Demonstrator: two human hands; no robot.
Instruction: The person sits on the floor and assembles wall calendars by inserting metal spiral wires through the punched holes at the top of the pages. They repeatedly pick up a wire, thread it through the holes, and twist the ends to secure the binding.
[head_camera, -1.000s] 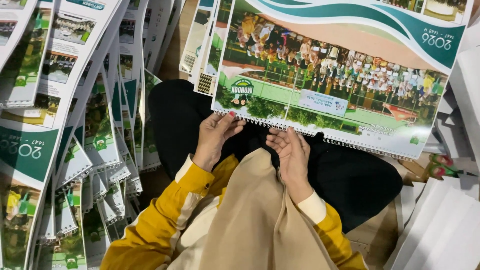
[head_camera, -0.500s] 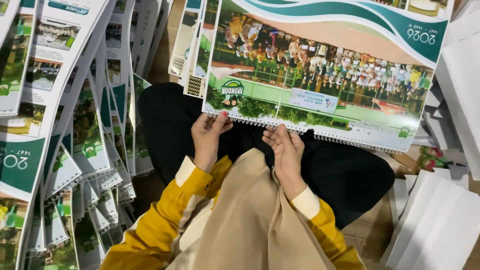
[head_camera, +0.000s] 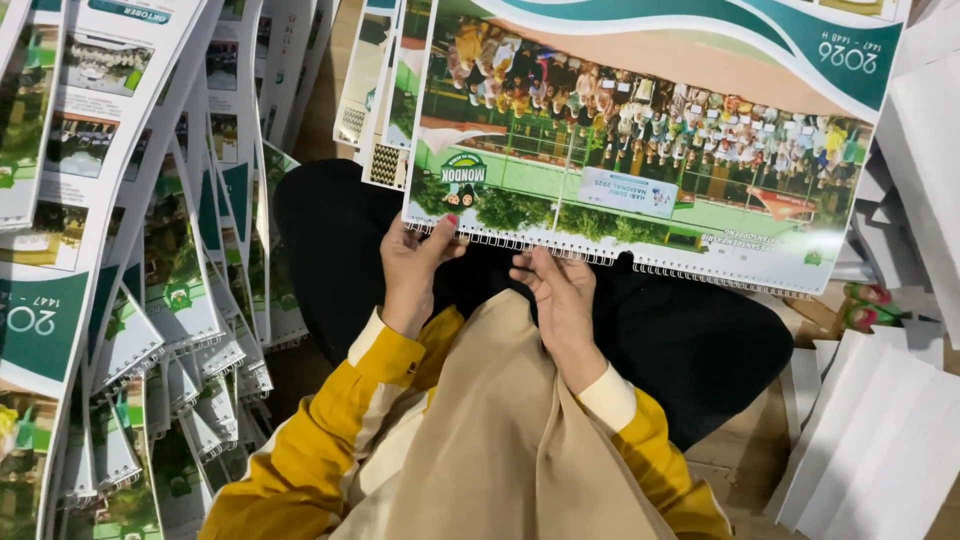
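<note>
**Both hands on the spiral edge of a big wall calendar**

So the person is sitting on the floor, looking down at their lap, with a large calendar lying across their knees on the black fabric. It's got a wide crowd photo and a green wavy band, and it's turned away from them so the wire binding runs along the edge nearest the body.

The left hand is curled loosely around that bound edge near the calendar's corner, thumb up on the printed face, fingers tucked under. The right hand sits just beside it, palm down, fingertips touching the wire coil; it's half open, and I can't tell if it's really pinching anything.

Yellow sleeves with cream cuffs, and a beige cloth hanging down the middle.

On the person's left there's a fanned-out heap of matching calendars, overlapping like shingles. On the right, a stack of plain white sheets on the wooden floor.
</note>
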